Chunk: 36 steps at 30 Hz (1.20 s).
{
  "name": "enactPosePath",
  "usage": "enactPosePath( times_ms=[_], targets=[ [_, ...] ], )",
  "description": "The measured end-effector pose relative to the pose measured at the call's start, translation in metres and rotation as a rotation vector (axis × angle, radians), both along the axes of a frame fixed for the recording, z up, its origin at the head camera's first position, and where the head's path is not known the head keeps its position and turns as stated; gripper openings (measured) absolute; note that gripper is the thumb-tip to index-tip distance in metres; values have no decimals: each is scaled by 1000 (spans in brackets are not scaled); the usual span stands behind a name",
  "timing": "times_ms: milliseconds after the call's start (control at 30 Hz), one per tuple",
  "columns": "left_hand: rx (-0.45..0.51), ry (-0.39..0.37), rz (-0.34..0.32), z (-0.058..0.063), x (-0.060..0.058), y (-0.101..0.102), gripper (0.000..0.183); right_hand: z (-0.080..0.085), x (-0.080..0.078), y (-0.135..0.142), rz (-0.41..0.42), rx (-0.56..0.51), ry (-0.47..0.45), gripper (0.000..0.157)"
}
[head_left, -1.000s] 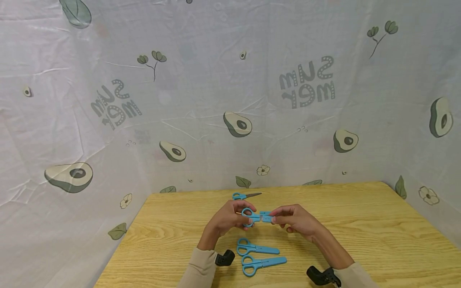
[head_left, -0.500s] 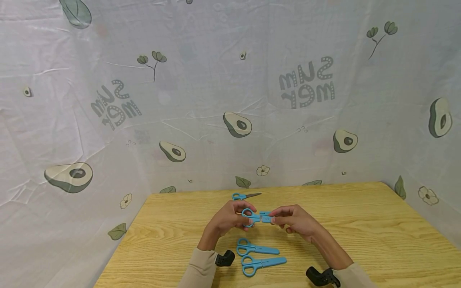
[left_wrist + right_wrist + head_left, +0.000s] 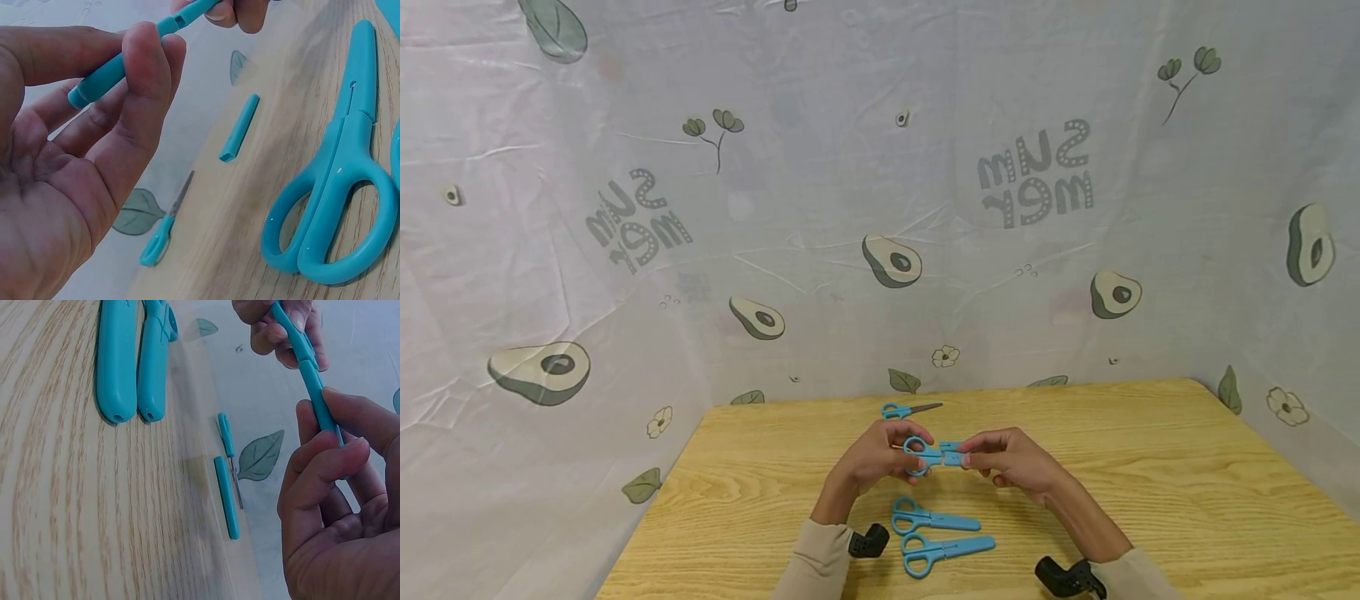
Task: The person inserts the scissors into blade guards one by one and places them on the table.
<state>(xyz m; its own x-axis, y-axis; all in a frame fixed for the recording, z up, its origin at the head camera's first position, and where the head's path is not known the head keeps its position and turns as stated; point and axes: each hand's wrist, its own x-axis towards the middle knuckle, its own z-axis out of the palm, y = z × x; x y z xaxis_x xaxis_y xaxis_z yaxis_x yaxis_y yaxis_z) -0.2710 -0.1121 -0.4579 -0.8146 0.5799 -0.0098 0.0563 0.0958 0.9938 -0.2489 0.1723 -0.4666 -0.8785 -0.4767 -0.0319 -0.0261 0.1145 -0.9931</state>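
Above the table, my left hand [image 3: 874,457] holds a pair of blue scissors [image 3: 933,456] by the finger loops, thumb on the near side. A blue blade cover [image 3: 953,459] sits over its blades, pinched between the thumb and fingers of my right hand [image 3: 1021,464]. The right wrist view shows the cover's mouth [image 3: 306,367] close against the scissors' handle end. Both hands work level with each other, the blades hidden inside the cover. Below them lie two covered blue scissors, the farther pair [image 3: 943,520] and the nearer pair [image 3: 951,547], side by side on the table.
A loose blue blade cover [image 3: 240,128] lies on the wooden table [image 3: 760,492] beyond the hands. Near the back edge are uncovered blue-handled scissors [image 3: 898,411], their blades pointing right. A printed cloth [image 3: 820,167] hangs behind the table.
The gap between the cover and the scissors' handles looks slightly narrower. Both hands keep nearly the same place and hold; the head view has shifted a little.
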Motion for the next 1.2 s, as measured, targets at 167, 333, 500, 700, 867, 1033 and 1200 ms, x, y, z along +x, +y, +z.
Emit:
enactPosePath(
  times_ms=[167, 333, 500, 700, 867, 1033, 1200],
  targets=[
    [5, 5, -24, -1, 0, 2, 33, 0, 1, -2, 3, 1, 1, 33],
    [1, -9, -23, -2, 2, 2, 32, 1, 3, -5, 17, 13, 17, 32],
    [-10, -23, -7, -3, 2, 2, 32, 1, 5, -6, 5, 47, 12, 32],
    [-24, -2, -14, -3, 2, 1, 37, 0, 5, -8, -20, 87, 19, 34],
    [-48, -21, -13, -6, 4, -1, 37, -3, 6, -7, -6, 93, -7, 33],
    [-54, -4, 4, -7, 2, -1, 39, -2, 6, -4, -12, 112, 4, 33],
    [-71, 6, 7, -6, -1, -2, 43, -1, 5, -1, -1, 121, 6, 34]
  ],
)
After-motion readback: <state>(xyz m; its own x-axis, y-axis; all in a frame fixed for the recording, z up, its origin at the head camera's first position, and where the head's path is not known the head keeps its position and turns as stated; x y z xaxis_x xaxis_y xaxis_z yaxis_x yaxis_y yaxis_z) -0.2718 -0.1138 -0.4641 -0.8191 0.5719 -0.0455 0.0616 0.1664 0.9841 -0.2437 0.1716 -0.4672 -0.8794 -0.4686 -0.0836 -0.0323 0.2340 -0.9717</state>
